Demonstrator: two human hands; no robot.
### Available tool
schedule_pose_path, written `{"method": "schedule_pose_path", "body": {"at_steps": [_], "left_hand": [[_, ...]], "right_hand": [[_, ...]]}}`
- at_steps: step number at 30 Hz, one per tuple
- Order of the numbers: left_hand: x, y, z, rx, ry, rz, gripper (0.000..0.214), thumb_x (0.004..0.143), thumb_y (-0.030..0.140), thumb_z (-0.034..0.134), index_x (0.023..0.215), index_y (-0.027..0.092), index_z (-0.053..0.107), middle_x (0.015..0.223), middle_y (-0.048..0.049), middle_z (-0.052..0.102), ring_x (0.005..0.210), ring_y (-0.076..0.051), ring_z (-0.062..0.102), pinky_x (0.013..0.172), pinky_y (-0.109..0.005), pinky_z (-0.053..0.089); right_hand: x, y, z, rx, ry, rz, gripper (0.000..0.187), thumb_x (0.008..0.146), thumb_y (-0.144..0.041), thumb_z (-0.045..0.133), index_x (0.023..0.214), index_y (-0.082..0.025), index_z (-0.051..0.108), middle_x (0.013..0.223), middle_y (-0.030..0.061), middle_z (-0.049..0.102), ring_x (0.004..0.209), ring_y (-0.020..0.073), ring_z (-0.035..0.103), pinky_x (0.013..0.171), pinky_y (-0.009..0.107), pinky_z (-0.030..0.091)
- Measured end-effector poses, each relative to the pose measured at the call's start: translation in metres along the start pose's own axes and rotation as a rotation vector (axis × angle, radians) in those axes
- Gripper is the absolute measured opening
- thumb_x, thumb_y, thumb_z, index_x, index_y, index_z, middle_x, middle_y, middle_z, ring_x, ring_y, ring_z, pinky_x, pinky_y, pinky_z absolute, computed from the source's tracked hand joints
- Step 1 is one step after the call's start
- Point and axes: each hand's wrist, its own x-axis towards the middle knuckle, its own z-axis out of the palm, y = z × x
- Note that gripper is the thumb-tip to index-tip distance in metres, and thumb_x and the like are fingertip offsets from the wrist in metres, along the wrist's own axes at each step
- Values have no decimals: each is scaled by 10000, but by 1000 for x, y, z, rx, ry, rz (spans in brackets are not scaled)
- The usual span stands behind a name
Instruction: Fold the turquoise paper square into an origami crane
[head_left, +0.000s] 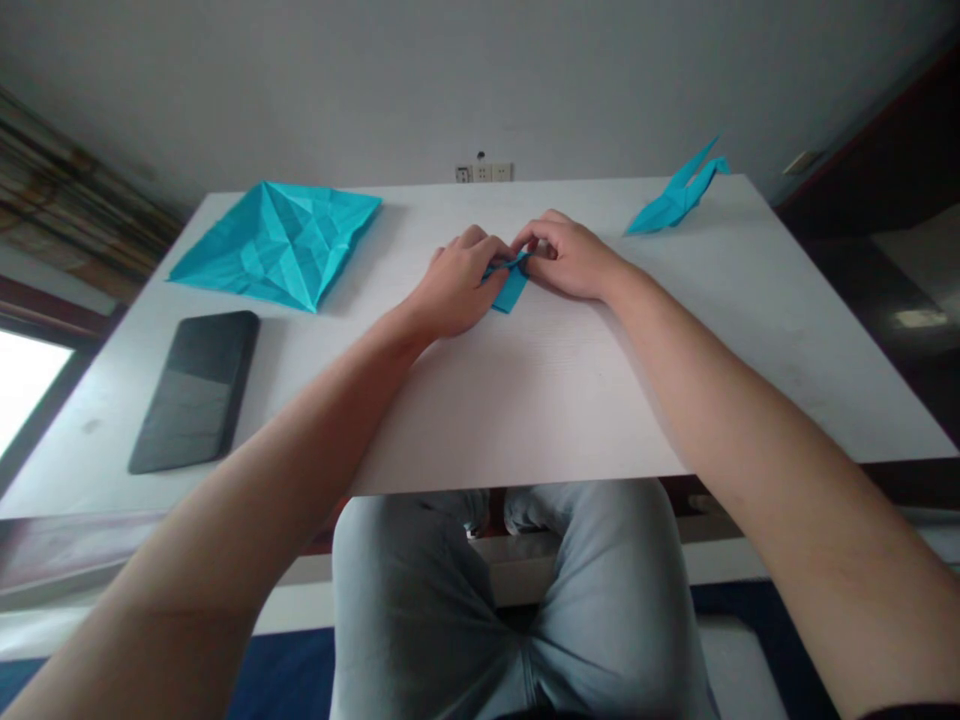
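A small folded piece of blue paper (511, 290) lies between my two hands near the middle of the white table. My left hand (463, 282) grips its left side, thumb and fingers closed on it. My right hand (566, 256) pinches the upper right part of the same paper with thumb and forefinger. Fingers of both hands cover much of the paper, so its full shape is hidden. A narrow flat strip of it points down toward me.
A creased blue paper sheet (296, 245) rests at the table's back left. Closer to me on that side lies a black smartphone (199, 390). A folded blue paper crane (677, 197) stands at the back right of the white table (517, 420). Wall sockets (484, 173) sit behind.
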Motion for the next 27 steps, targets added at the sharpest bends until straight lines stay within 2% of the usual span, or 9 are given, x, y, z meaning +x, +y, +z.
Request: {"method": "schedule_pose_path", "body": {"at_steps": [6, 15, 21, 27], "left_hand": [[-1, 1, 0, 9, 3, 7, 363, 1134, 324, 679, 1446, 321, 865, 1556, -153, 838, 1483, -409, 795, 1311, -621, 626], [-1, 2, 0, 11, -4, 16, 382, 1089, 316, 778, 1461, 307, 865, 1550, -150, 838, 1472, -417, 800, 1295, -611, 632], [-1, 1, 1, 12, -8, 4, 372, 1095, 315, 777, 1457, 289, 859, 1549, -160, 835, 1503, -432, 786, 1300, -620, 619], [-1, 1, 1, 9, -7, 8, 364, 1102, 309, 774, 1455, 292, 860, 1556, -161, 829, 1499, -433, 788, 1301, -618, 616]], "right_hand": [[-1, -3, 0, -10, 6, 4, 176, 979, -374, 889, 1141, -339, 950, 1271, 92, 873, 1101, 360, 789, 1030, 543, 683], [-1, -3, 0, -12, -1, 4, 198, 978, -344, 877, 1155, -337, 967, 1235, 90, 868, 1109, 363, 790, 1010, 531, 672], [1, 4, 1, -15, -9, -31, 250, 1006, -347, 866, 1225, -304, 979, 1348, 116, 867, 1145, 366, 796, 1073, 539, 659], [1, 5, 0, -17, -31, -25, 266, 1027, -382, 869, 1259, -303, 974, 1353, 115, 873, 1146, 369, 792, 1070, 542, 663]]}}
